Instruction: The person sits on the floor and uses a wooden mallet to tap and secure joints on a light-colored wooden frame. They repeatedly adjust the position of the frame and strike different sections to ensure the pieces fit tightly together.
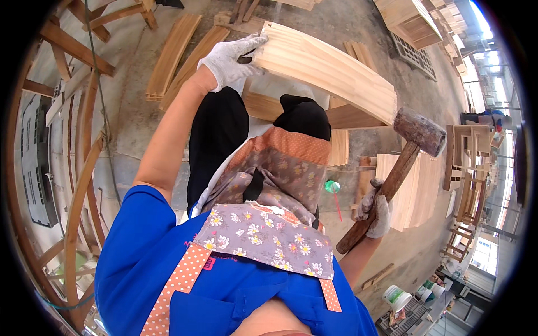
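My left hand (228, 63), in a whitish work glove, grips the left end of a long pale wooden board (330, 70). The board slants down to the right beyond my knees. Under its right end it meets a darker wooden side piece (354, 117), and another piece (262, 106) shows by my legs, like parts of a box or drawer. My right hand (376, 211), gloved as well, is wrapped round the handle of a mallet (406, 159). The mallet's worn, blocky head is raised just right of the board's right end, apart from it.
Stacked boards (174, 56) lie on the concrete floor at the far left, and wide panels (417, 190) lie at the right. A green-lidded cup with a red straw (332, 186) stands near my knee. Wooden frames (84, 157) line the left; white buckets (397, 298) stand lower right.
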`<move>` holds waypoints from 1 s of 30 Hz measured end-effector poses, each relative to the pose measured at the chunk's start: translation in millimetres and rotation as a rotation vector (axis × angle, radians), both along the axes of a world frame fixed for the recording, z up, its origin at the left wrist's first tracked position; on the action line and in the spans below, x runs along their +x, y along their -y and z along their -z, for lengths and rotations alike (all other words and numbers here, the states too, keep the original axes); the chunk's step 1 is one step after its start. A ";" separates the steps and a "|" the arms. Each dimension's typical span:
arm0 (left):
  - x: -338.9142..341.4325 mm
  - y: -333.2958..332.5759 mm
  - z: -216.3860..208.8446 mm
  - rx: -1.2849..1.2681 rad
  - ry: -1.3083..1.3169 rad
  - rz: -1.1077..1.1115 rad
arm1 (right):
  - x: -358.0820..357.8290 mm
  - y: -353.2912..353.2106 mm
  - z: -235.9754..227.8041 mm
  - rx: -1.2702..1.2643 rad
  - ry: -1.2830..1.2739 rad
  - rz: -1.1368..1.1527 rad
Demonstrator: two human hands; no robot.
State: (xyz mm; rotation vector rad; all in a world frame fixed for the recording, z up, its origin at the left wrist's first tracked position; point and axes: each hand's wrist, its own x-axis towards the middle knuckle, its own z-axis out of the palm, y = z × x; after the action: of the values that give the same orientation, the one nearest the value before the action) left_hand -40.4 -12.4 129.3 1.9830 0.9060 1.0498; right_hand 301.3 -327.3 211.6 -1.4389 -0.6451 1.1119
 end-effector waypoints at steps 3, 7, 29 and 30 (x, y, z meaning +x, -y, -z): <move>-2.6 2.1 0.3 -0.048 0.032 0.030 | -10.2 -1.3 -2.7 0.014 -0.023 -0.033; 1.5 13.8 -2.1 -0.080 0.003 -0.023 | -30.7 -18.1 -10.5 0.011 -0.026 -0.150; 8.8 28.2 15.9 0.294 0.046 -0.272 | -73.2 -41.9 6.4 -0.230 -0.091 -0.495; 8.3 27.8 17.5 0.229 0.076 -0.262 | -77.7 -45.8 11.1 -0.271 -0.087 -0.515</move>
State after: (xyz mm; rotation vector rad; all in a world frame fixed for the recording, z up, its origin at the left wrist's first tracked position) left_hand -32.1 -40.3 111.8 2.0293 1.0647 1.4221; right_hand 223.6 -281.5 200.4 -1.4797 -0.8546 1.7081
